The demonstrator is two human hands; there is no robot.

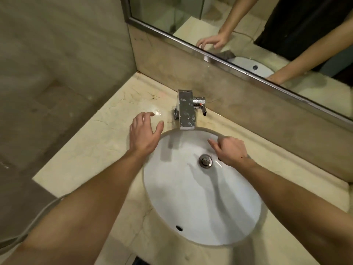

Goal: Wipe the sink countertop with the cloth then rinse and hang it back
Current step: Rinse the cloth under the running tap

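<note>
The left hand (145, 134) hovers over the counter (91, 150) beside the tap (186, 109), grip wide and empty. The right hand (229, 152) sits at the sink (191, 207) rim, fingers curled; its contents cannot be told. No cloth shows, so fetching it likely comes next.

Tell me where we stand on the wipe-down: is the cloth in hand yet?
No cloth in view. The left hand hovers open over the countertop beside the faucet; the right hand, loosely curled, is over the sink rim. Nothing shows wiping has begun, and water spots remain near the faucet. Wiping, rinsing and hanging seem left.
</note>
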